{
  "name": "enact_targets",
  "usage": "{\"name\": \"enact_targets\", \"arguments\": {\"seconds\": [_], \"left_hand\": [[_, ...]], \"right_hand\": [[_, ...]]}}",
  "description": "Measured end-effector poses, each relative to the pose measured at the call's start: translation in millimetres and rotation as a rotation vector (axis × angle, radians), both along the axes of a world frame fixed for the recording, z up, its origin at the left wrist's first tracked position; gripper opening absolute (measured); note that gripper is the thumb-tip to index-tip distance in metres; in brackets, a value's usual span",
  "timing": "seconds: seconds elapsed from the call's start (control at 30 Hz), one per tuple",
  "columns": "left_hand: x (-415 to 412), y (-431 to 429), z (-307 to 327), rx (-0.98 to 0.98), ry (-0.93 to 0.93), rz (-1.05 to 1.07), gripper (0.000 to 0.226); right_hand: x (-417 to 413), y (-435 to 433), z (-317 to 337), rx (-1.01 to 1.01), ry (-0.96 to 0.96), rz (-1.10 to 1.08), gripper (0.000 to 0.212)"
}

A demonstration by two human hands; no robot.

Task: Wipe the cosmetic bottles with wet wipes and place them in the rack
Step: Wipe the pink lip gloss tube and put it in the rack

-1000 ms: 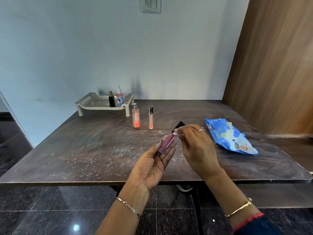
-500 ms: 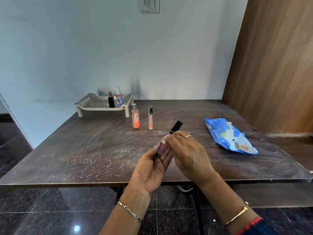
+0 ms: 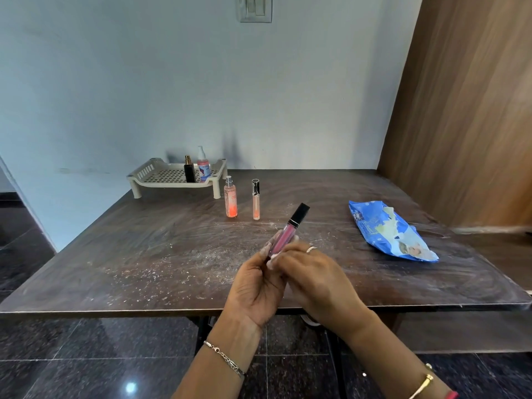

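Just over the near edge of the bench, both hands are together on a pink gloss tube, its black cap tilted up and away. The left hand grips the tube. The right hand pinches a white wipe against its lower end. Farther back, two bottles stand in the rack. A spray bottle and a slim tube stand just beside it, and a blue pack lies off to the right.

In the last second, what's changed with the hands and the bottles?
The right hand slid down the pink tube from its black cap to its lower end, baring the cap. The left hand kept holding the tube. The rack, the orange spray bottle, the slim clear tube and the blue packet stayed put.
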State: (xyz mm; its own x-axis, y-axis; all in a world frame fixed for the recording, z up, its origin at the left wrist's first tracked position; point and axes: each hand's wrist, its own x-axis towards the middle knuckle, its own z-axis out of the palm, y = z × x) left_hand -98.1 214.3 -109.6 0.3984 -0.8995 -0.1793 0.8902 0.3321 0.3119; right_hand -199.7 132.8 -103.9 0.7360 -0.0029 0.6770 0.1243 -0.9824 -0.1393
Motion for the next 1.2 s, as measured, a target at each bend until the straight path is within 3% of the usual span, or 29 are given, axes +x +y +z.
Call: {"name": "enact_targets", "arguments": {"seconds": [0.1, 0.2, 0.57, 0.67, 0.87, 1.03, 1.2], "left_hand": [[0, 1, 5, -0.023, -0.023, 0.052, 0.038], [-5, 1, 7, -0.024, -0.098, 0.019, 0.036], [-10, -4, 6, 0.026, -0.263, 0.0, 0.032], [-11, -6, 7, 0.048, -0.258, 0.0, 0.033], [-9, -10, 14, 0.072, -0.284, -0.045, 0.051], [-6, -10, 9, 0.033, -0.176, -0.081, 0.048], [-6, -8, 5, 0.035, -0.215, -0.035, 0.04]], "right_hand": [[-2, -17, 8, 0.258, -0.299, -0.145, 0.026], [0, -29, 17, 0.282, -0.408, -0.286, 0.023], [5, -13, 12, 0.163, -0.369, -0.315, 0.028], [7, -6, 10, 0.218, -0.373, -0.291, 0.018], [7, 17, 3, 0.233, -0.258, -0.185, 0.019], [-4, 20, 2, 0.159, -0.15, -0.115, 0.012], [-2, 10, 16, 0.078, -0.143, -0.159, 0.013]]}}
